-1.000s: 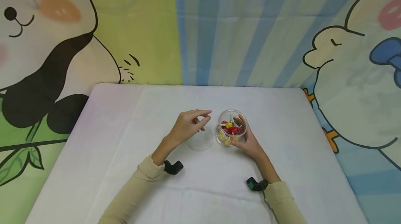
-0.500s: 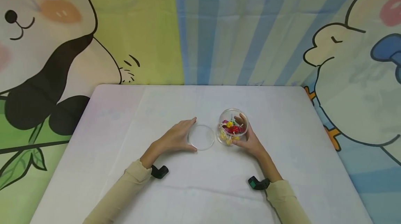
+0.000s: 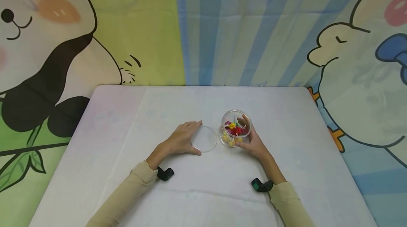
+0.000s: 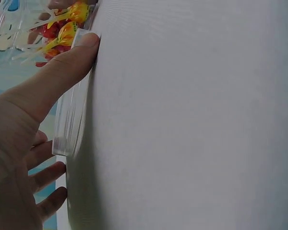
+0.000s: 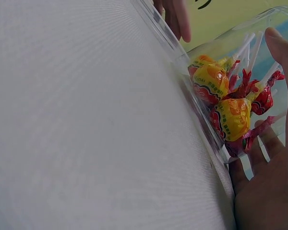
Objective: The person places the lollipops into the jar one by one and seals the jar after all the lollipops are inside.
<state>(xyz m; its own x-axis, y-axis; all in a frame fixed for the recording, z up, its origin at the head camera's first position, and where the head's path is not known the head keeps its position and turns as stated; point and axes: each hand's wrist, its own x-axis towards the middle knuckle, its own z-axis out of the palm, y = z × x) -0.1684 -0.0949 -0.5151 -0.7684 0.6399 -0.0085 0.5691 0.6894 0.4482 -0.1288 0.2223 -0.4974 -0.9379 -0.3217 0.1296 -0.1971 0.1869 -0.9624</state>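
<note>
A clear round lid [image 3: 205,139] lies on the white table, and in the left wrist view its ridged clear rim [image 4: 69,122] shows side-on. My left hand [image 3: 182,138] spans the lid's left side, its thumb along the near edge and its fingers round the far edge. Just right of the lid stands a clear plastic jar [image 3: 226,115], uncovered, with several lollipops [image 3: 234,130] in yellow and red wrappers inside. My right hand [image 3: 252,142] grips the jar from its right side, fingers behind and thumb in front. In the right wrist view, lollipops [image 5: 230,117] show through the jar's wall.
The white-covered table [image 3: 203,191] runs back to a cartoon-printed cloth wall [image 3: 241,29]. A black wrist camera sits on each forearm, the left camera [image 3: 165,174] and the right camera [image 3: 261,185], both close over the table.
My left hand has come down from above the lid, spread its thumb and fingers round it, then shifted slightly right. The right hand and jar have stayed in place.
</note>
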